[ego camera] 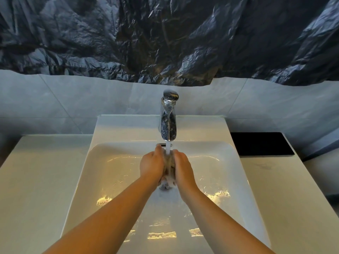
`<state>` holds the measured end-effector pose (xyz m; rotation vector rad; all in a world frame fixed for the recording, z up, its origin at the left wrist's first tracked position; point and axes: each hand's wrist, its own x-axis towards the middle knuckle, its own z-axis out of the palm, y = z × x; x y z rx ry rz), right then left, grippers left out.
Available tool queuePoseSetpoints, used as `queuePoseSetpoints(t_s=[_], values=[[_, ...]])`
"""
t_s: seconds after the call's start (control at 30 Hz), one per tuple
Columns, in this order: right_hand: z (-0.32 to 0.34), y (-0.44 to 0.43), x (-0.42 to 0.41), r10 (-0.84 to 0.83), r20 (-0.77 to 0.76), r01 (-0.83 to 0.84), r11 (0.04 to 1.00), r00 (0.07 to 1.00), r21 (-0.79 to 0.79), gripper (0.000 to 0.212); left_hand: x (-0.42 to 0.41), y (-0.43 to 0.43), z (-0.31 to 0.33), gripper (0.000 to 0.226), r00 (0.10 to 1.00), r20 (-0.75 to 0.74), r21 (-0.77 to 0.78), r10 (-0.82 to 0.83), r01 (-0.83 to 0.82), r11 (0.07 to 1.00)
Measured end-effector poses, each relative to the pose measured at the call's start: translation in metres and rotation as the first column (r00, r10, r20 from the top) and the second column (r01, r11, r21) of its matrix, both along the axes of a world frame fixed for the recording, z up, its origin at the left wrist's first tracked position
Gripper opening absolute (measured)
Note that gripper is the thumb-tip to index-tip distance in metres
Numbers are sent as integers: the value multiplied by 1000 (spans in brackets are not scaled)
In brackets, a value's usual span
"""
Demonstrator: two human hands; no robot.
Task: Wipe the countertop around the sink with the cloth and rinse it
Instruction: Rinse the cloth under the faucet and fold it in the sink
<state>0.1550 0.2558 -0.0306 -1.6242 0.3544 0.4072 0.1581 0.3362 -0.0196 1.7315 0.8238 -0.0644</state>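
A bunched beige-grey cloth [169,166] is pressed between my left hand [151,165] and my right hand [182,166] over the middle of the white sink [102,173]. Water runs from the chrome faucet [168,118] straight onto the top of the cloth and drips off its lower end into the basin. Both hands are closed against the cloth, which is mostly hidden between the palms. White countertop [40,176] lies on either side of the sink.
A flat black rectangular panel [262,143] sits on the counter at the back right. Crumpled dark plastic sheeting [165,39] covers the wall above the grey tiles. The counter's right edge drops off beyond the panel.
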Motion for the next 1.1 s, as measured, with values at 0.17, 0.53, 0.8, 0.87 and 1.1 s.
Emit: queuePoseSetpoints(t_s=[0.17,0.53,0.8,0.87,1.1], values=[[6,-1,-1,-45,148,64,989,988,-131,32,-5,6,-11,64,991,23,91,-130,128,988],[14,-4,-8,-33,127,35,999,991,-18,17,-20,13,-14,47,996,-58,-468,71,-90,879],[10,11,-6,-35,143,50,994,989,-102,16,-21,-4,-9,43,999,41,-149,-1,7,989],[3,11,-4,-37,68,45,992,997,-119,25,-23,-4,-8,43,997,69,-108,-23,30,994],[4,2,-4,-37,-77,32,998,996,-62,33,-30,5,-9,46,986,59,-7,-155,156,988]])
